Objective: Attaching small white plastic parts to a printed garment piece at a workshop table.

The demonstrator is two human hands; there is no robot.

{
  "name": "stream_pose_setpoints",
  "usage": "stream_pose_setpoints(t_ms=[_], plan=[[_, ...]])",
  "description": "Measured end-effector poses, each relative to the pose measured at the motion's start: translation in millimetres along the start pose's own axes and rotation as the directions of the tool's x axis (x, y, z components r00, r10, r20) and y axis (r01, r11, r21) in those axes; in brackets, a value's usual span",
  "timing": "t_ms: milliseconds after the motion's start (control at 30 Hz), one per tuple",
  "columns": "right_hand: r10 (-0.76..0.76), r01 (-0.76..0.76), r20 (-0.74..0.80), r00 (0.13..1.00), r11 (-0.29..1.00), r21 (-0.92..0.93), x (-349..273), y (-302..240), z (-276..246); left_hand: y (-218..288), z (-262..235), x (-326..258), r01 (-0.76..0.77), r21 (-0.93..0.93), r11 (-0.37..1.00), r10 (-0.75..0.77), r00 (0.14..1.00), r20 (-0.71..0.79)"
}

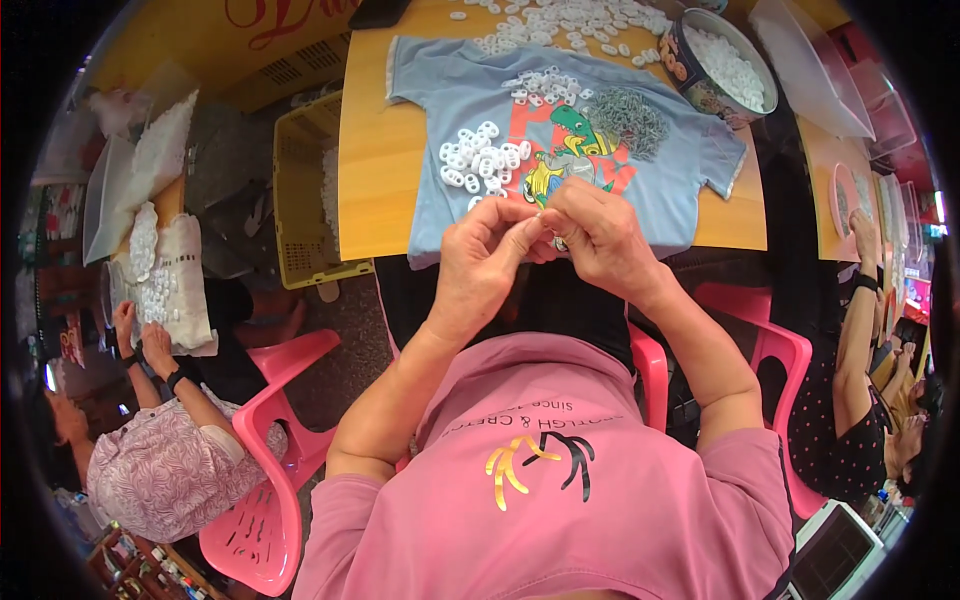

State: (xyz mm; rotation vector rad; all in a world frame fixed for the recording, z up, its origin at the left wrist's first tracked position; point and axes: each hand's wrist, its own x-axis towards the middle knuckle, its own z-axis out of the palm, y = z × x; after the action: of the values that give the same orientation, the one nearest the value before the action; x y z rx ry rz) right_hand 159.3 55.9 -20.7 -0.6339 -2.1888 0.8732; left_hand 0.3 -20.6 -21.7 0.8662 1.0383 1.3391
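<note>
My left hand and my right hand meet at the near edge of a light blue T-shirt spread on the table. Both are closed, thumbs and fingertips pinched together around something small and whitish that the fingers mostly hide. Just beyond my left hand lies a heap of white oval plastic pieces with holes. Farther back on the shirt is a second cluster of smaller-looking white pieces. To its right sits a pile of small grey metal parts, too fine to make out singly.
Loose white pieces cover the far part of the wooden table. A round tin full of white pieces stands at the back right. A yellow crate is left of the table. People sit on both sides, near pink chairs.
</note>
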Motion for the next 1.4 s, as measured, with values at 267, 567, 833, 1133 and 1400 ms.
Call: stream_pose_setpoints(t_ms=[267, 567, 833, 1133, 1400], plan=[[0.218, -0.231, 0.115, 0.969, 0.966, 0.114, 30, 29, -4, -3, -27, 14, 0.059, -0.091, 0.994, -0.065, 0.995, -0.07], [-0.046, 0.096, 0.119, 0.992, 0.879, -0.467, 48, 52, -1, -2, -33, 14, 0.034, -0.13, 0.991, -0.051, 0.99, -0.132], [0.588, -0.534, 0.15, 0.795, 0.561, 0.632, 40, 16, -19, 9, -19, 18, 0.01, -0.096, 0.995, -0.023, 0.991, -0.133], [0.603, -0.499, 0.253, 0.757, 0.284, 0.819, 23, 2, -32, 17, 2, 24, -0.025, -0.101, 0.995, 0.019, 0.998, -0.06], [0.462, -0.37, 0.064, 0.884, 0.611, 0.7, 17, 1, -18, 10, 9, 26, -0.188, -0.133, 0.973, 0.178, 0.98, -0.085]])
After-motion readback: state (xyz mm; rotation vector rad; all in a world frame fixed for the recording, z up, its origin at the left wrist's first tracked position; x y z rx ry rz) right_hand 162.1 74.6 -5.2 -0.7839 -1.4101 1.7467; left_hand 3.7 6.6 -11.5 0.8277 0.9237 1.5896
